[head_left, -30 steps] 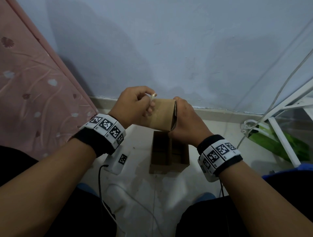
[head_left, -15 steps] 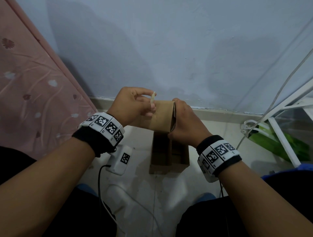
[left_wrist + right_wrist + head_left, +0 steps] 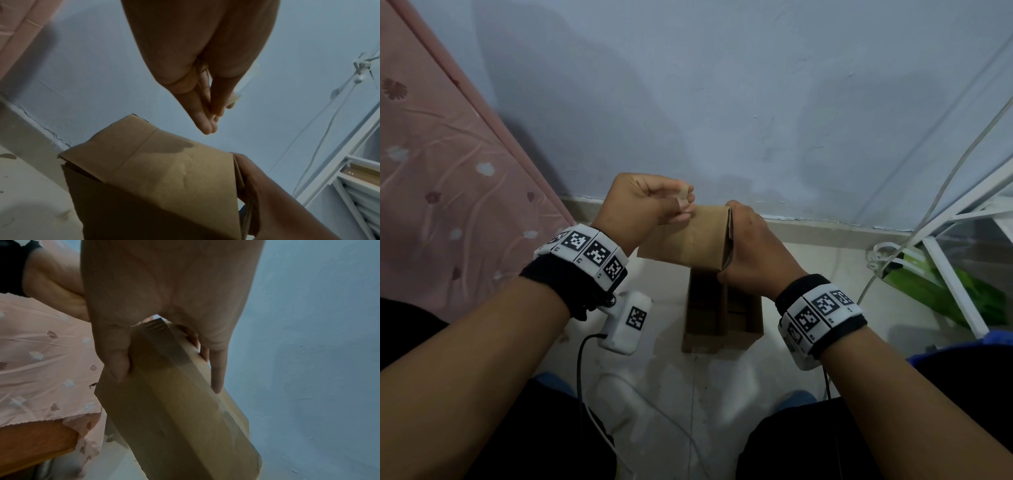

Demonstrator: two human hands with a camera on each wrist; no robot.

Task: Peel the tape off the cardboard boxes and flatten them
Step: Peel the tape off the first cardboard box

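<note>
A small brown cardboard box [image 3: 688, 240] is held up above the floor. My right hand [image 3: 736, 240] grips its right end, thumb [image 3: 117, 363] on one face and fingers [image 3: 218, 374] on the other. A strip of clear tape [image 3: 168, 350] runs along the box's side in the right wrist view. My left hand [image 3: 683, 202] hovers at the box's upper left corner and pinches a crumpled bit of pale tape [image 3: 234, 99] between thumb and fingertips, just off the cardboard [image 3: 164, 178]. A second box [image 3: 722, 308] lies open on the floor below.
A pink flowered bed cover [image 3: 431, 171] hangs at the left, a blue wall [image 3: 722, 102] stands ahead. A white metal rack [image 3: 945, 257] with green bags and a thin cable [image 3: 928, 198] is at the right. My knees frame the floor's near edge.
My left hand has drawn the tape bit slightly up and off the box's corner, its wrist shifting a little left. The right hand and the box have stayed nearly still.
</note>
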